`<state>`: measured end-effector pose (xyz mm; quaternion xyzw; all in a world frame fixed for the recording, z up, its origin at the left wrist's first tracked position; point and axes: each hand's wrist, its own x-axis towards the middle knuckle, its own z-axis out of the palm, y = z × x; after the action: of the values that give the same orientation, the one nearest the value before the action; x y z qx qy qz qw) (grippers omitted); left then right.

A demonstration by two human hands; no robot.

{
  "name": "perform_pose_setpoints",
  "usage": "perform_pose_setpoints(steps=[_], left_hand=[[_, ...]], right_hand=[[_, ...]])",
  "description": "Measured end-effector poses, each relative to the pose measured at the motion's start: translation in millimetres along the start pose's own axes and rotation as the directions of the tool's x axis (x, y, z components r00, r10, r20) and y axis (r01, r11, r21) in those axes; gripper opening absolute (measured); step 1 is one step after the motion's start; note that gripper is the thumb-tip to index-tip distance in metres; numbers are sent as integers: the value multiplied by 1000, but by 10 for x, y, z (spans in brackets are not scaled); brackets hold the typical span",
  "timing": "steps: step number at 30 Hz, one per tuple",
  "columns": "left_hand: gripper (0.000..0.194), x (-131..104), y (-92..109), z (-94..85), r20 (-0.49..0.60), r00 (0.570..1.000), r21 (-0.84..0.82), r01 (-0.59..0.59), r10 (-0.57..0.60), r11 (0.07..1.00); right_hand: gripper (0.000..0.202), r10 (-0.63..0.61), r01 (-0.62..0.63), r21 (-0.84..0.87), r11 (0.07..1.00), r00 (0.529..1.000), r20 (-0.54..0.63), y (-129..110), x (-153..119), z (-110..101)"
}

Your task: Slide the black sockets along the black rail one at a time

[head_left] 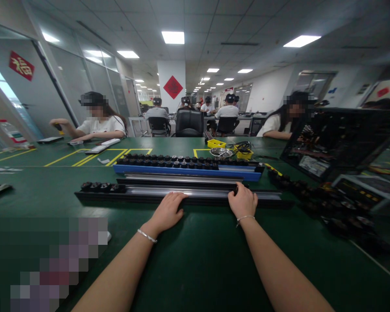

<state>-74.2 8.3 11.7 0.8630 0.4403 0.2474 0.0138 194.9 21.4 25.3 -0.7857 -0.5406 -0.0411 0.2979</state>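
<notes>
A long black rail (143, 199) with a shiny inner strip lies across the table in front of me. Several small black parts (104, 187) sit in a row at its left end. On the rail's near edge, left of its middle, rests my left hand (168, 211), fingers stretched and thumb apart. My right hand (243, 201) is closed over the rail further right, pinching a small black part (236, 189) mostly hidden by the fingers. Just behind lie a second black rail (182, 178) and a blue tray (188, 172) with rows of similar black parts.
Loose black parts (338, 212) are heaped on the right, beside a metal-cased unit (373, 195) and an open black computer case (341, 138). Yellow bins (216, 143) and a metal dish (221, 152) stand behind. Co-workers (100, 119) sit across the green table (195, 268).
</notes>
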Motion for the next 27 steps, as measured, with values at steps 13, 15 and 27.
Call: perform_pose_setpoints(steps=[13, 15, 27], left_hand=[[53, 0, -15, 14, -4, 1000, 8, -13, 13, 1000], [53, 1, -12, 10, -5, 1000, 5, -11, 11, 1000], [52, -2, -8, 5, 0, 1000, -10, 0, 0, 1000]], right_hand=[[48, -32, 32, -72, 997, 999, -1, 183, 89, -29], [47, -40, 41, -66, 997, 999, 11, 210, 97, -39], [47, -19, 18, -34, 999, 1000, -14, 253, 117, -20]])
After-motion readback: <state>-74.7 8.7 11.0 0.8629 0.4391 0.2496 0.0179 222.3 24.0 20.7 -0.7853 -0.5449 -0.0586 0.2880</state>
